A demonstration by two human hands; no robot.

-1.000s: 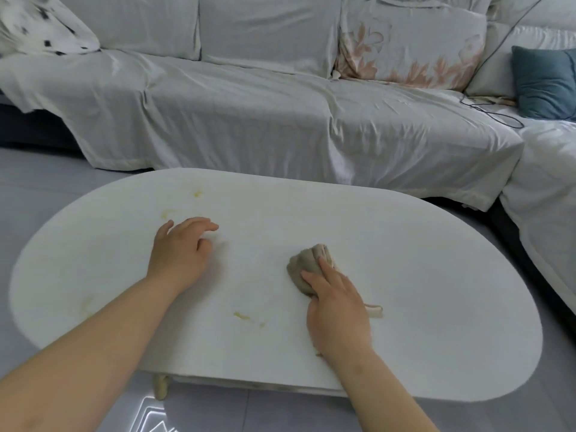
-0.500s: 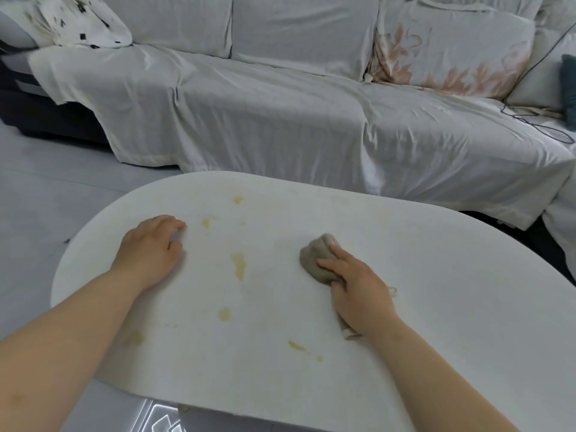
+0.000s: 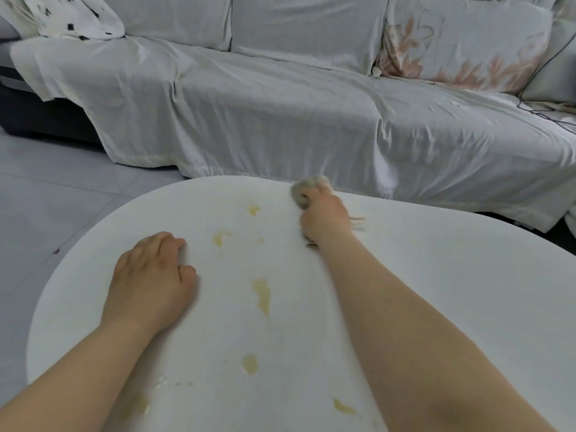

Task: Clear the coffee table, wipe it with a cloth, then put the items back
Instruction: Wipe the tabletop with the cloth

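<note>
The white oval coffee table (image 3: 452, 291) fills the lower part of the view, with nothing standing on it. Several yellowish stains (image 3: 261, 291) mark its top between my arms. My right hand (image 3: 324, 218) is stretched to the table's far edge and presses a bunched grey-brown cloth (image 3: 300, 193) onto the top; the cloth and hand are blurred. My left hand (image 3: 152, 282) rests on the table's left part, fingers curled under, holding nothing.
A sofa under a pale sheet (image 3: 249, 113) runs along the far side of the table. A floral cushion (image 3: 461, 45) and a spotted cushion (image 3: 71, 17) lie on it. A black cable (image 3: 536, 110) trails at right. Grey tiled floor (image 3: 46, 198) lies at left.
My right hand has pushed the cloth from the table's middle out to its far edge. The view has swung left and closer. My left hand stays on the table.
</note>
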